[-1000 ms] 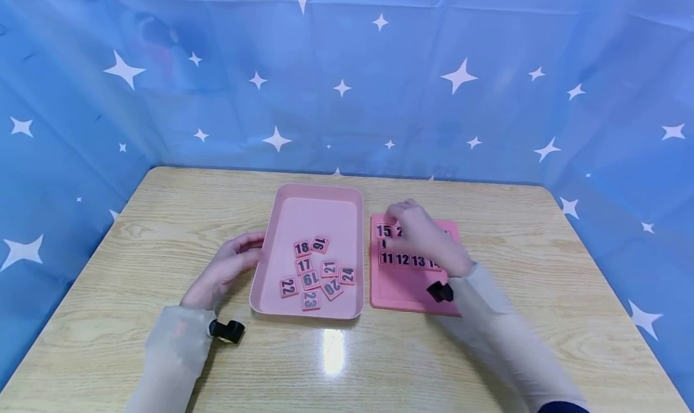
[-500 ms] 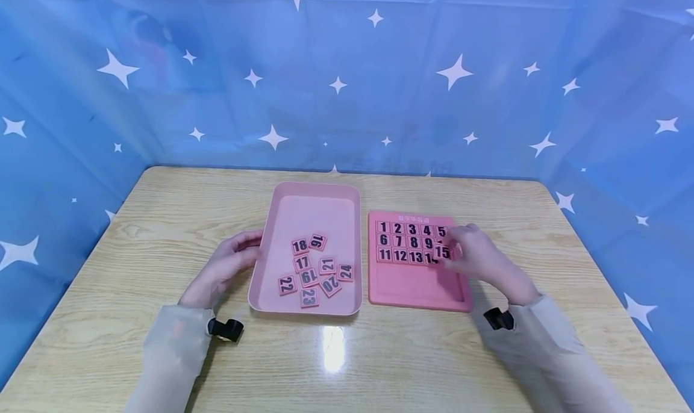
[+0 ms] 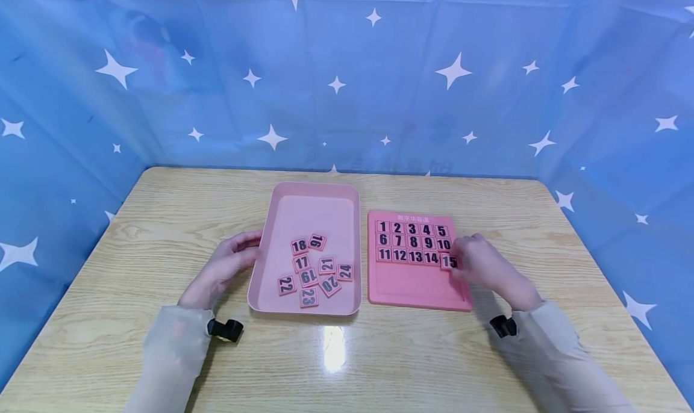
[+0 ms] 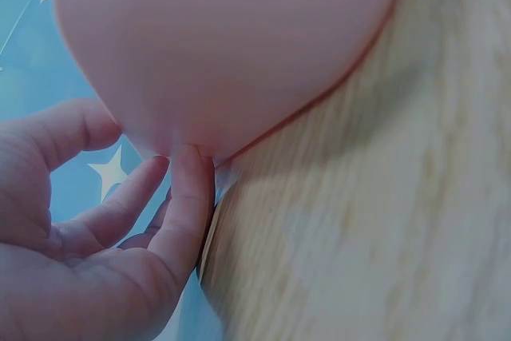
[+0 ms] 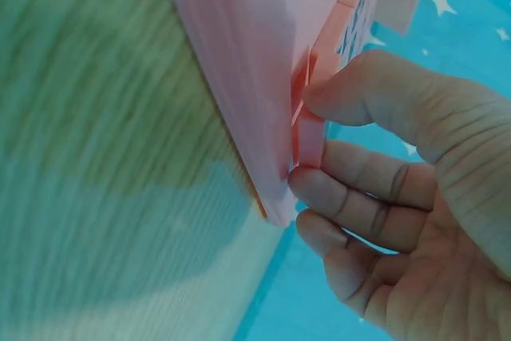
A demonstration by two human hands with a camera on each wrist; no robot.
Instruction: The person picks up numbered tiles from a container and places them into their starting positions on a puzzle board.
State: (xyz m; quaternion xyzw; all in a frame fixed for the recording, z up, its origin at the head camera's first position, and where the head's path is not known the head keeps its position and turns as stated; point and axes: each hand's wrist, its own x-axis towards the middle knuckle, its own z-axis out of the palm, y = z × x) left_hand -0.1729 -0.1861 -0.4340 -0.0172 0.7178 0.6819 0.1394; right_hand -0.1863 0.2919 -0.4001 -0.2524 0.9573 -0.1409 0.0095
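My right hand (image 3: 486, 267) pinches the number tile marked 15 (image 3: 447, 261) at the right end of the third row on the pink puzzle board (image 3: 409, 285). In the right wrist view the thumb and fingers hold this tile (image 5: 310, 140) by its edges, slightly tilted at the board's rim. Tiles 1 to 14 lie in ordered rows on the board's upper part. On the left, my left hand (image 3: 226, 267) touches the outer wall of the light pink tray (image 3: 315, 214). Its fingertips rest against that wall (image 4: 231, 53) in the left wrist view, not curled round it.
Several loose number tiles (image 3: 308, 277), 16 to 24, lie at mixed angles in the tray's lower half. Tray and board stand side by side on a wooden table (image 3: 401, 359). A blue curtain with white stars (image 3: 347, 118) encloses the table's back and sides.
My right hand has carried tile 15 from the board's upper left to the right end of the third row, uncovering the tiles beneath. The left hand stays at the tray.
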